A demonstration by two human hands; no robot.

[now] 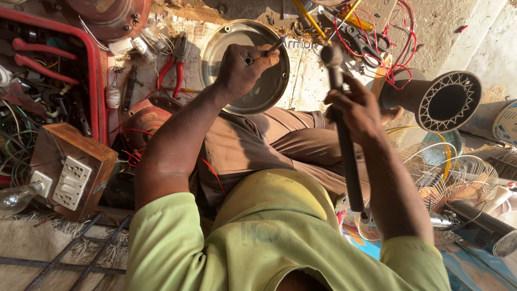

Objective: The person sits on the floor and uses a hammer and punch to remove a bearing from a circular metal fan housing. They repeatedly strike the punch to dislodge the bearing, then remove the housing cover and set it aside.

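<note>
From the head view, my left hand (pixel 245 67) pinches a small metal rod (pixel 274 47) over the round steel plate (pixel 215 51). My right hand (pixel 358 110) has its grip closed around a long dark hammer handle (pixel 347 156), just right of the plate. Red-handled pliers (pixel 173 67) lie left of the plate.

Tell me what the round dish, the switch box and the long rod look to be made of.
Round dish: metal, seemingly steel or aluminium; dull silvery sheen and rolled rim. Switch box: brown wood, grain visible, with white plastic-looking switch plates. Long rod in the right hand: dark matte, probably metal or rubber-coated; cannot tell.
</note>
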